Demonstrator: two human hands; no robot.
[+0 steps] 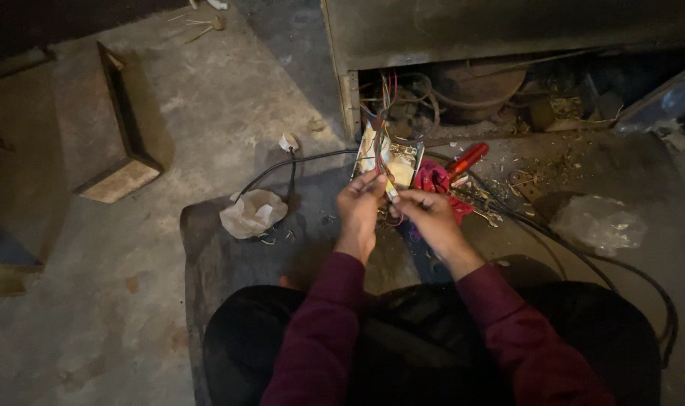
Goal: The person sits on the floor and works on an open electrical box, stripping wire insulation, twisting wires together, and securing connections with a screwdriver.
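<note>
My left hand (pixel 360 201) and my right hand (pixel 425 211) meet in front of me, both pinching a bundle of thin coloured wires (pixel 385 113) that runs up into an open, dark cabinet base (pixel 463 90). A small pale piece, perhaps tape or a connector (pixel 392 193), sits between my fingertips. Just beyond my right hand lie a red-handled tool (pixel 468 159) and a red cloth or tangle (pixel 435 179). Both arms wear maroon sleeves.
A black cable (pixel 290 162) curves across the concrete floor to the left, another (pixel 643 278) loops at the right. A crumpled white paper (pixel 252 213) lies left, a clear plastic bag (pixel 598 222) right. A wooden box (pixel 121 113) stands at the left. Debris litters the cabinet opening.
</note>
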